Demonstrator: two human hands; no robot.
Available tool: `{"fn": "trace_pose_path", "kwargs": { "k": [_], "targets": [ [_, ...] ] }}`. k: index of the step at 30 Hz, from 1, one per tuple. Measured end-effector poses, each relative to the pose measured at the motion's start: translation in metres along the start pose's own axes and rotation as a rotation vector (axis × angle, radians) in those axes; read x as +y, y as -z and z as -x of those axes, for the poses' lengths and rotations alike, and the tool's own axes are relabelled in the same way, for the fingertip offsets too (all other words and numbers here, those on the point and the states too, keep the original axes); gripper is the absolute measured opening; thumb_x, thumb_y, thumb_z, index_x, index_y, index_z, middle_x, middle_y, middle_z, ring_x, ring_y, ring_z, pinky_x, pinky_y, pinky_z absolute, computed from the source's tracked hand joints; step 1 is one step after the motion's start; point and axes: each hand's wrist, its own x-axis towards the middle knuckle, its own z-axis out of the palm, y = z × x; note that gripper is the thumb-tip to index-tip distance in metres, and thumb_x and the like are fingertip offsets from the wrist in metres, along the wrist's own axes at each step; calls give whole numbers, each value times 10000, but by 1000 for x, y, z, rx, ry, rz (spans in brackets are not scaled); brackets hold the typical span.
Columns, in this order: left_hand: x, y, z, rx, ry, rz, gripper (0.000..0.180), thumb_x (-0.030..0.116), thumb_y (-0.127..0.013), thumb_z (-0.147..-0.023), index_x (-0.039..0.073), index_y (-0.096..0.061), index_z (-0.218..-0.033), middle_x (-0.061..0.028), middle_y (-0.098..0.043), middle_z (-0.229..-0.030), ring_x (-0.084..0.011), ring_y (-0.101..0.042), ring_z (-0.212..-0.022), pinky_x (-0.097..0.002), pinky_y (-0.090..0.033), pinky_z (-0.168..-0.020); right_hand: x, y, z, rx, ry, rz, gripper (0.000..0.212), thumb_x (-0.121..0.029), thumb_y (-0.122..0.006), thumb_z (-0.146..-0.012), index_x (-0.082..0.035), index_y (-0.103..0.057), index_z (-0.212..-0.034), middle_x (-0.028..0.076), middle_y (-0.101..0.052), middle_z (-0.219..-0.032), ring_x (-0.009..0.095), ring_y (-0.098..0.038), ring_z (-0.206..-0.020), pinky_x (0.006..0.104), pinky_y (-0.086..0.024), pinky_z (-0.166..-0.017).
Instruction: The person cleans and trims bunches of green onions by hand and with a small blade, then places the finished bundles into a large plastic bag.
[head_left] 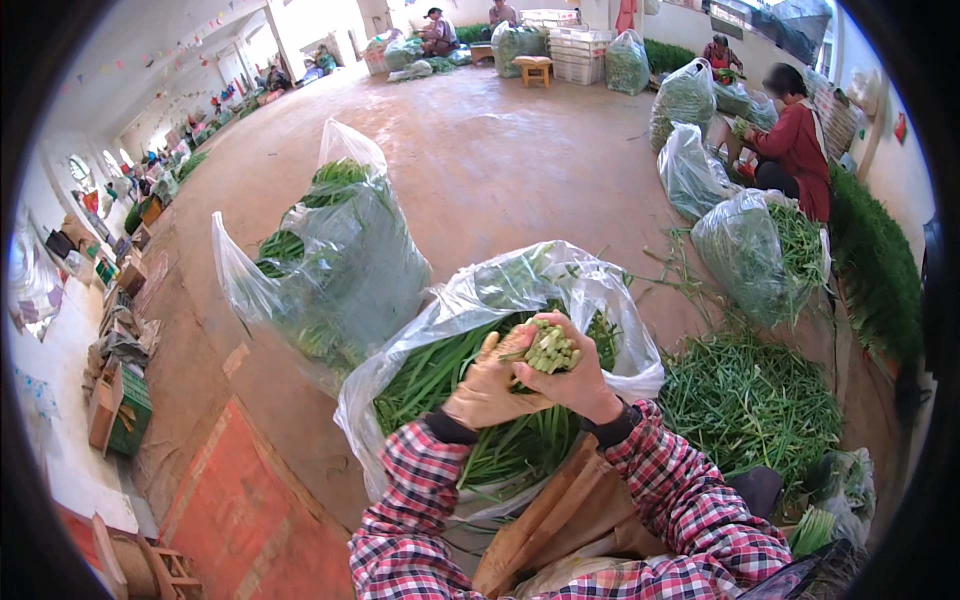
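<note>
Holding: both hands close around one bunch of green stalks [549,349], cut ends up, above an open clear bag [600,290].
Left hand [487,385]: gloved, tan; fingers wrapped about the bunch's left side, thumb up, firmly closed on it.
Right hand [573,384]: curled over the right and near side of the bunch, closed on it, touching the left hand.
Bunch: upright to slightly tilted; pale cut ends roughly level, a few standing proud of the rest.
Bag: stands just in front of the person, mouth wide, full of long green stalks lying lengthwise.
Sleeves: red plaid, coming in from the lower edge; a brown apron [560,520] lies across the lap.
Nearby: second bag [340,260] to the left on the floor [480,170]; loose heap of stalks [750,400] to the right; more filled bags further right.
Others: a person in red [795,150] sits at the far right, working on their own pile; more people at the far end of the hall.
Risk 1: the proud stalks could slip out if either hand loosens, since only the grip binds them; I see no tie.
Risk 2: the bag's slack rim could fold in and catch the bunch.
Risk 3: squeezing too hard may bruise or snap the stems.
</note>
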Motion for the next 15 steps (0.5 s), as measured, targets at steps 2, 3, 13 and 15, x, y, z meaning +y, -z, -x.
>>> {"fn": "trace_pose_path", "kwargs": {
  "k": [2, 3, 13, 15],
  "targets": [
    [-5, 18, 9, 25, 227, 549, 690, 127, -655, -740, -6, -371, -1354, -130, -443, -1346, -227, -417, -1243, -320, -309, -1038, 5, 10, 1, 51, 169, -183, 454, 39, -674, -698, -59, -493, -1103, 18, -565, -908, 110, -538, -892, 277, -464, -837],
    [-45, 15, 30, 276, 265, 715, 566, 116, -570, -807, -31, -400, -1327, -131, -470, -1318, -219, -443, -1219, -309, -314, -1038, 3, 11, 0, 96, 229, -266, 455, 79, -647, -704, -62, -492, -1107, 16, -561, -906, 115, -541, -897, 287, -465, -852],
    [-91, -21, 146, 308, 561, -88, 648, 470, -550, -854, 127, -380, -1375, -190, -370, -1396, -313, -278, -1335, -435, -149, -1097, -108, 81, 8, 292, 328, -521, 336, -238, -469, -892, -46, -468, -1168, 75, -533, -1060, 208, -496, -1090, 398, -404, -984],
    [-87, -48, 149, 54, 693, -406, 799, 608, -509, -808, 185, -251, -1434, -184, -279, -1448, -317, -229, -1356, -527, -93, -1084, -120, 103, -7, 318, 281, -729, 347, -206, -466, -888, -31, -462, -1188, 84, -554, -1051, 219, -525, -1059, 384, -430, -957]
  ]
}}
